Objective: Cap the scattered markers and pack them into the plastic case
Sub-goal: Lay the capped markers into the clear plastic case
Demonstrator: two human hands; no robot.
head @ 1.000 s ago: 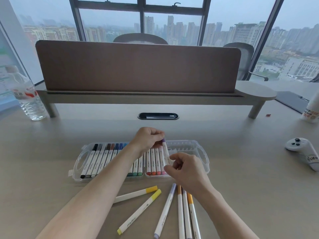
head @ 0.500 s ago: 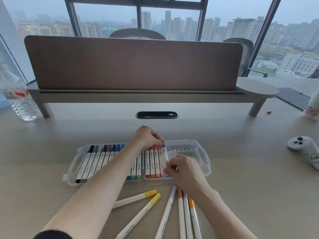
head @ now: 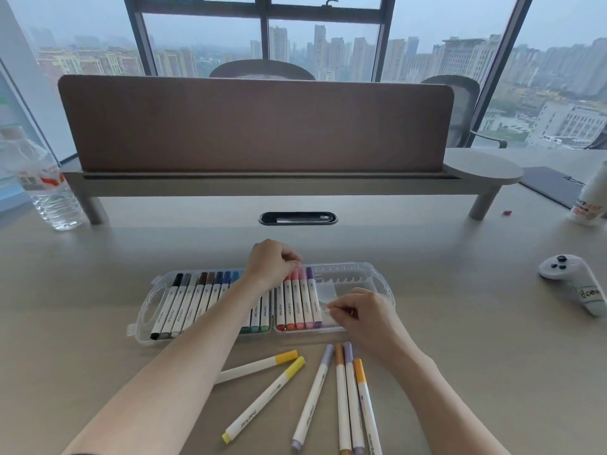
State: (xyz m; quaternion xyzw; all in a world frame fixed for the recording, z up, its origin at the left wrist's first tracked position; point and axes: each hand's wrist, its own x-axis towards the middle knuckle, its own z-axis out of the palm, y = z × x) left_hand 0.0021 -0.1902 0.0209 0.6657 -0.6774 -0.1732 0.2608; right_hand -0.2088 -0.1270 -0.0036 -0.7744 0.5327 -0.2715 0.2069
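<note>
1. The left forearm hides several packed markers in the clear plastic case [head: 377,274].
2. The left hand [head: 271,262], fingers curled, rests on the cap ends; grip unclear. The right hand [head: 359,311] pinches inside the case beside the purple-capped marker [head: 313,300].
3. Six loose white markers [head: 341,399] lie at the table's near edge, caps pointing away.

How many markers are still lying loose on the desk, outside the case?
6. Two yellow-capped markers lie nearest the left forearm, one of them partly under it; right of them lie a lilac, an orange, a purple and another orange.
</note>
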